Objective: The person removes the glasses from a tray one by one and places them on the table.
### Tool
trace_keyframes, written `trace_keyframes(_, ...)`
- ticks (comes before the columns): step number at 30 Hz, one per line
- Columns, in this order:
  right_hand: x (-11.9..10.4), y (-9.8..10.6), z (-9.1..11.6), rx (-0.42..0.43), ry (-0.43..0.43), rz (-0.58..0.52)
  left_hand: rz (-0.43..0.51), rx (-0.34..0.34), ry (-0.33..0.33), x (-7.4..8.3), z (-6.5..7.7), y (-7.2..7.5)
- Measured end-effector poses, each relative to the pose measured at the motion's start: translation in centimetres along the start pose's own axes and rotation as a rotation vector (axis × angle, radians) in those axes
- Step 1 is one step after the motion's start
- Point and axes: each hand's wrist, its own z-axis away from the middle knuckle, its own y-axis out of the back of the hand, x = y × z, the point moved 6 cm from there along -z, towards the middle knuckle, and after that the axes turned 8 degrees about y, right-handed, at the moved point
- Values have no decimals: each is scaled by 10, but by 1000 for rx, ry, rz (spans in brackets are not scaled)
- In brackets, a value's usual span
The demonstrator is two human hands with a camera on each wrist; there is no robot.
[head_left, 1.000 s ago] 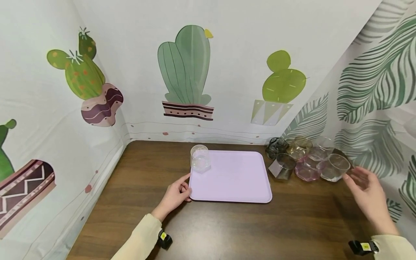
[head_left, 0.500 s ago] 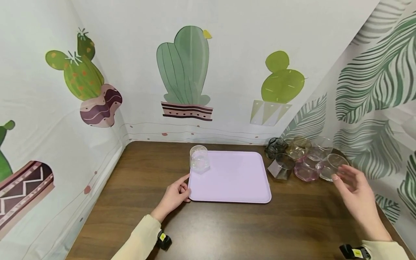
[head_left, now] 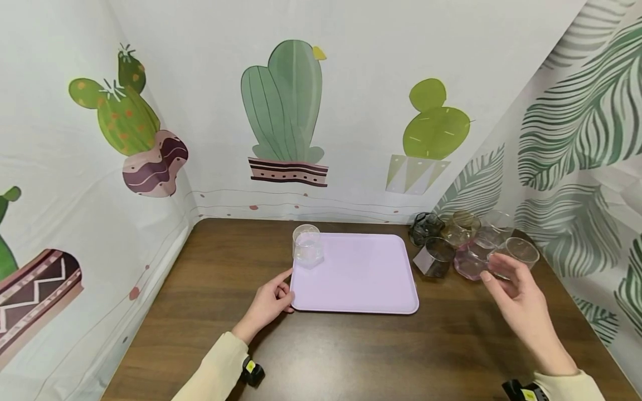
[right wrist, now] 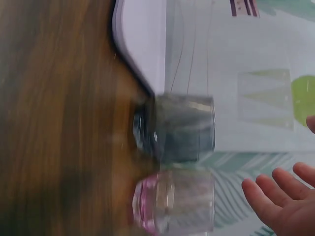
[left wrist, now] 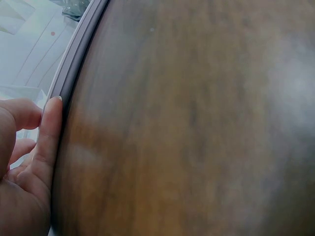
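My left hand [head_left: 273, 298] holds the left edge of a lilac tray [head_left: 366, 273], its fingers bent and touching the rim; in the left wrist view a fingertip [left wrist: 56, 105] lies against that rim. A clear tumbler [head_left: 308, 248] stands at the tray's back left corner. On the right, my right hand [head_left: 519, 298] is in front of a clear tumbler [head_left: 526, 250] and overlaps it, fingers relaxed and holding nothing. Left of the hand are a pink-based tumbler [head_left: 470, 264] and a dark grey tumbler [head_left: 435, 259]; both show upright in the right wrist view.
Behind these stand a dark wavy glass [head_left: 426, 227], an amber glass [head_left: 462, 227] and another clear glass [head_left: 496, 225], close together near the back right corner. The brown wooden table [head_left: 326, 356] meets cactus-printed cloth [head_left: 215, 139] behind and leaf-printed cloth [head_left: 567, 161] at right.
My right hand has moved left from the right side of the front clear tumbler to in front of it. My left hand stays at the tray edge, and the glasses have not moved.
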Motion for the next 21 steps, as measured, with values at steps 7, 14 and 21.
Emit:
trace_keyframes(7,-17,-24,0,-62,39,-62,8,1,10,-1,1,0)
trace_keyframes(14,-29,-49,0,-125,56,-91,8,1,8,-1,0,0)
trace_keyframes(21,-37,-71,1,-194,59,-87,7,0,1,-1,-1,0)
